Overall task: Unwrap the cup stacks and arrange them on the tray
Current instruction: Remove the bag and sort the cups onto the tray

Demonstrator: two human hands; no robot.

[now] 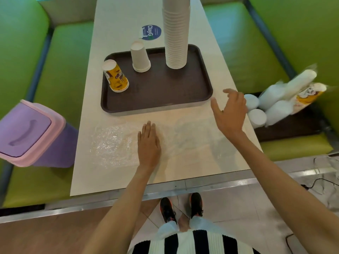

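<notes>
Top of the tall white stack (pixel 176 33) is cut off by the upper edge of the head view, so its full height cannot be seen. Clear plastic wrap (pixel 113 142) lies flat on the desk (pixel 119 24) at 6 o'clock from the tray (pixel 165 99). Its crinkled left part catches the light, while its right part is almost invisible and its outline cannot be traced. Wrapped stacks (pixel 275 103) at 3 o'clock are blurred and piled over each other, so their count is unclear. At least 1 of them shows a yellow print.

The left grip (pixel 149 145) is released: palm down, fingers straight and close together, pressing flat on the wrap. The right grip (pixel 230 112) is also released, with fingers spread and loosely bent, grasping nothing. It is at 4 o'clock from the tray, just beside the tray's near right corner. Whether it touches the desk cannot be told.

The brown tray holds 3 unwrapped stacks, all standing mouth down. The yellow printed stack (pixel 116 77) is at 9 o'clock, the short white stack (pixel 140 57) at 11 o'clock and the tall white stack at 1 o'clock, each apart from the others. The wrapped stacks lie on a dark surface (pixel 293 125) on the green bench (pixel 247 52). A purple bin (pixel 33 132) with its lid closed sits at 8 o'clock on the other bench. A round blue sticker (pixel 151 32) lies on the desk at 12 o'clock.
</notes>
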